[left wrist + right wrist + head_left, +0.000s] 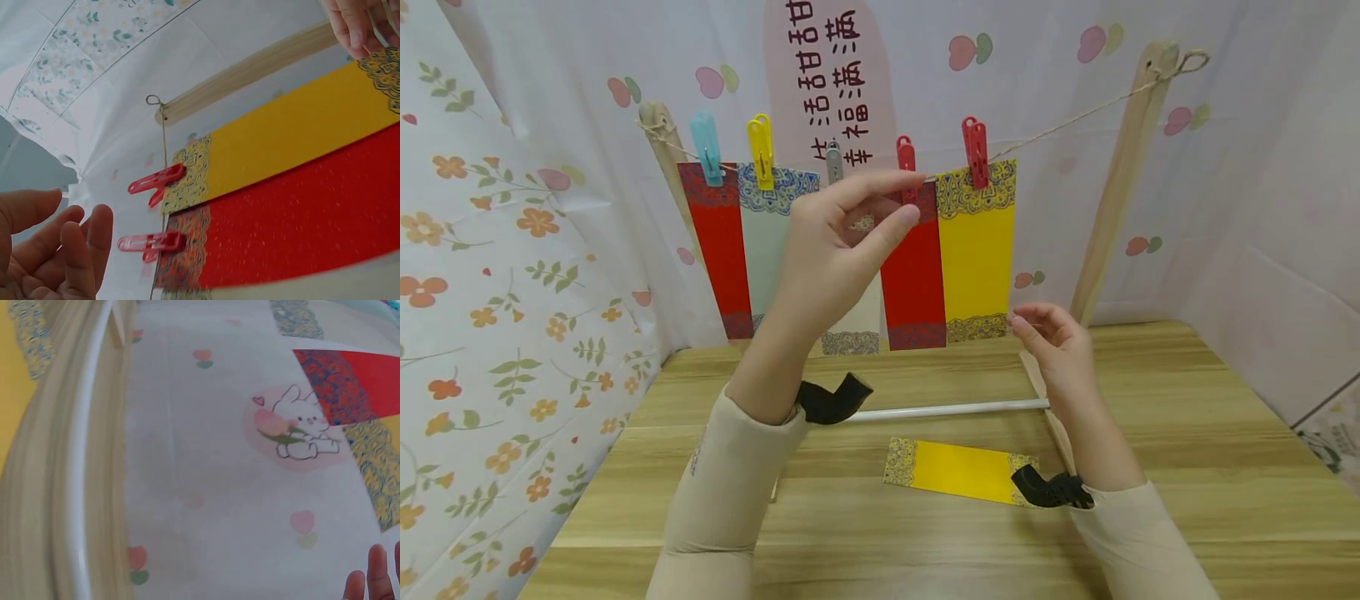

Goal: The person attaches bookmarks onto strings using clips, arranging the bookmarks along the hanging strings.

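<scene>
My left hand (838,237) is raised before the row of hanging paper strips, thumb and forefinger apart and nothing between them. In the left wrist view the fingers (87,250) bend loosely beside two red clothespins (156,181). A yellow strip (977,262) with patterned ends hangs by a red clothespin (975,152) at the right of the row. My right hand (1060,354) is at its lower right corner, fingertips close by the edge. Left of it hangs a red strip (913,283). The right wrist view shows its fingertips (377,572) near the yellow strip's patterned end.
A twine line (1075,112) runs between two wooden posts (1123,183). Light blue (706,150), yellow (761,150) and grey (833,162) clothespins hold more strips. Another yellow strip (966,469) lies on the wooden table (850,533), near a white rod (951,409).
</scene>
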Available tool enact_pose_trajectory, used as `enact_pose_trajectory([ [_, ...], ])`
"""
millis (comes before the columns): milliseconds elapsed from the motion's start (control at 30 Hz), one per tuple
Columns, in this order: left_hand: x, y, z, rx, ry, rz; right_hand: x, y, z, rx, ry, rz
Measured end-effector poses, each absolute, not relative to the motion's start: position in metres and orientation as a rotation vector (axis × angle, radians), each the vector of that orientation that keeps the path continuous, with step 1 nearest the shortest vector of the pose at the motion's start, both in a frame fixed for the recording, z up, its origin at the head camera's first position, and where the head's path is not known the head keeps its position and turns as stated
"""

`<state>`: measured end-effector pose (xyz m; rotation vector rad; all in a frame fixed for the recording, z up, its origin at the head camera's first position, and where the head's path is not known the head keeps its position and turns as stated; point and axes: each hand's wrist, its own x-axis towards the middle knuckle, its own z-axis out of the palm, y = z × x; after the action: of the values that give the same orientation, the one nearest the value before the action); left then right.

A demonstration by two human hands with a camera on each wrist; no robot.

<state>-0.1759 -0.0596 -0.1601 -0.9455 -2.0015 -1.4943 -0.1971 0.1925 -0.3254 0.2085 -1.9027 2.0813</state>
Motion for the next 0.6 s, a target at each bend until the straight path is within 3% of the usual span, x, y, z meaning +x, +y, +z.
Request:
enact_pose_trajectory([
  [433, -0.141, -0.122, -0.223, -0.804, -2.126, -1.284, -0.191, 0.212, -0.35, 0.152, -2.405, 1.858],
  [600, -0.135, -0.15, -0.259, -0.668, -2.175, -1.309, -0.189, 0.215, -0.357, 0.279, -2.612, 1.831],
])
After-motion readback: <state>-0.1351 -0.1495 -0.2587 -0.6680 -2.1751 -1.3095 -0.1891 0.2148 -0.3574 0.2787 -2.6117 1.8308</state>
